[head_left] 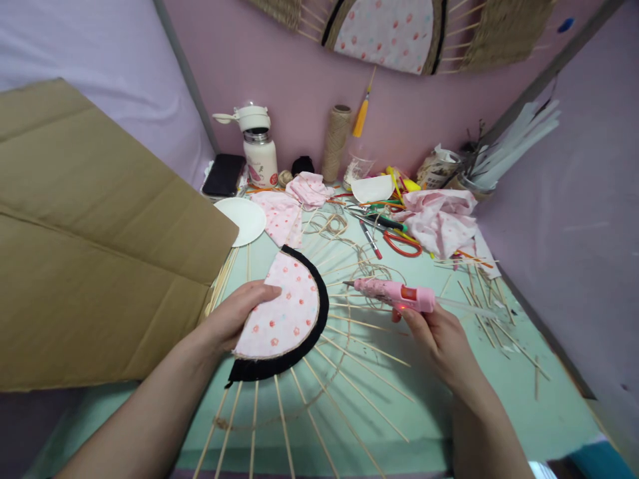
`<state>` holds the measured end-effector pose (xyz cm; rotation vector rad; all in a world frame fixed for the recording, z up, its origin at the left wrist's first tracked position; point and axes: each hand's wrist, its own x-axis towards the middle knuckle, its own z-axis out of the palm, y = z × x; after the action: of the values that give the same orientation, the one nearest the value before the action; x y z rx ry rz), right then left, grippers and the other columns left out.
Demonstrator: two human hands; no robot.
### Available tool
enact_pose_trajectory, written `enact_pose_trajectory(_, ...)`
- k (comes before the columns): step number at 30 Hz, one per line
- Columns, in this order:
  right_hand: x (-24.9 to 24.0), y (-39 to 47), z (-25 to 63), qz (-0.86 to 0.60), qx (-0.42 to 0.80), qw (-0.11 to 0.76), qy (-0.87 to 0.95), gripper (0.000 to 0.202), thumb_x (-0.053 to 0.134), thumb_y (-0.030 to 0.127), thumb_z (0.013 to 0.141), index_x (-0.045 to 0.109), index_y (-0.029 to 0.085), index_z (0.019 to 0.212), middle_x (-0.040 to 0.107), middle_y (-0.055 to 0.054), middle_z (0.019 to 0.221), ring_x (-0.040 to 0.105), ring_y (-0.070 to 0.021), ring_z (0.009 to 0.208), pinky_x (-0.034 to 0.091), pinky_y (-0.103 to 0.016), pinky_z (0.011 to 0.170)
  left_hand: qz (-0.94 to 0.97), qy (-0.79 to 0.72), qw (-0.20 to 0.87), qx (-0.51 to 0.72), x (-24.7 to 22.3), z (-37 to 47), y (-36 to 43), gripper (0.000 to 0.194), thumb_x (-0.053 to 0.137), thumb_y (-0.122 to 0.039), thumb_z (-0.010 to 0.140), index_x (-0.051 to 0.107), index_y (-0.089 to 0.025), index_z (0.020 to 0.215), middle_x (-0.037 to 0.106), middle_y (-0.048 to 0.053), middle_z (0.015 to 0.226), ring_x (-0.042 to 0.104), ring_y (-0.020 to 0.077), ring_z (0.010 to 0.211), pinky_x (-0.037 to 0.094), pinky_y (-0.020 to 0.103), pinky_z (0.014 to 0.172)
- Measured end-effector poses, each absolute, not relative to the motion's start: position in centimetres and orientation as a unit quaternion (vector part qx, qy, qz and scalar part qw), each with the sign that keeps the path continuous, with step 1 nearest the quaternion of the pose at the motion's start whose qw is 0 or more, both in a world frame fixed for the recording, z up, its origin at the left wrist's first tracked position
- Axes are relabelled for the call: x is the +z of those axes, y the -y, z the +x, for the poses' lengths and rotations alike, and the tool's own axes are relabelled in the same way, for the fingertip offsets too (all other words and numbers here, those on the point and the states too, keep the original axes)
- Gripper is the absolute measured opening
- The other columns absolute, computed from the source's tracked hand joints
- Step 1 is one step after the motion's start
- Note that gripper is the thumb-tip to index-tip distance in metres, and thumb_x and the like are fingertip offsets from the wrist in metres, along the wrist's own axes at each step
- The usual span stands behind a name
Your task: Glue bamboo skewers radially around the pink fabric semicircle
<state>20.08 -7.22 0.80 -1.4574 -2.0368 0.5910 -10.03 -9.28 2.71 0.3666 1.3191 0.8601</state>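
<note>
My left hand (248, 307) grips the straight edge of a half-round fan piece (288, 307), its thumb lying on the pink patterned cloth. A black band (323, 309) runs round the curved edge, and thin wooden sticks (312, 406) spread out from it like rays. Twine (335, 376) crosses several sticks in an arc. In my right hand (434, 336) is a pink hot glue gun (394, 293) with a small red light lit. Its nozzle points left at the sticks, a short way from the black band. A clear glue stick (462, 307) juts from its back.
A large cardboard sheet (100, 253) stands at the left. Along the back are a phone (224, 175), a white bottle (261, 159), a twine roll (336, 143), red-handled scissors (402, 245) and pink cloth (436, 219). Loose sticks (492, 313) lie right; a finished-looking fan piece (384, 33) hangs on the wall.
</note>
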Motion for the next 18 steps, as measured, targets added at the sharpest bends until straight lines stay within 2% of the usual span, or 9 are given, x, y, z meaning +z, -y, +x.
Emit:
enact_pose_trajectory(11,0.71,7.24,20.03,-0.547,0.222,0.278,0.757,0.042,0.043,0.051,0.091,0.061,0.021,0.068,0.062,-0.002,0.060,0.056,-0.0177,0.054,0.045,-0.027,0.054,0.170,-0.582,0.695,0.387,2.81,-9.93,9.22,0.010,0.067,-0.014,0.069,0.062,-0.013,0.060,0.060,0.002,0.047,0.053,0.0104,0.037,0.039,0.017,0.036)
enact_pose_trajectory(18,0.92,7.24,19.92,-0.542,0.218,0.281,0.761,0.039,0.044,0.048,0.091,0.060,0.022,0.067,0.062,-0.002,0.059,0.056,-0.0180,0.053,0.045,-0.027,0.053,0.175,-0.580,0.696,0.386,2.58,-9.99,9.25,0.008,0.064,-0.015,0.070,0.064,-0.013,0.062,0.064,0.004,0.051,0.054,0.0119,0.039,0.042,0.020,0.040)
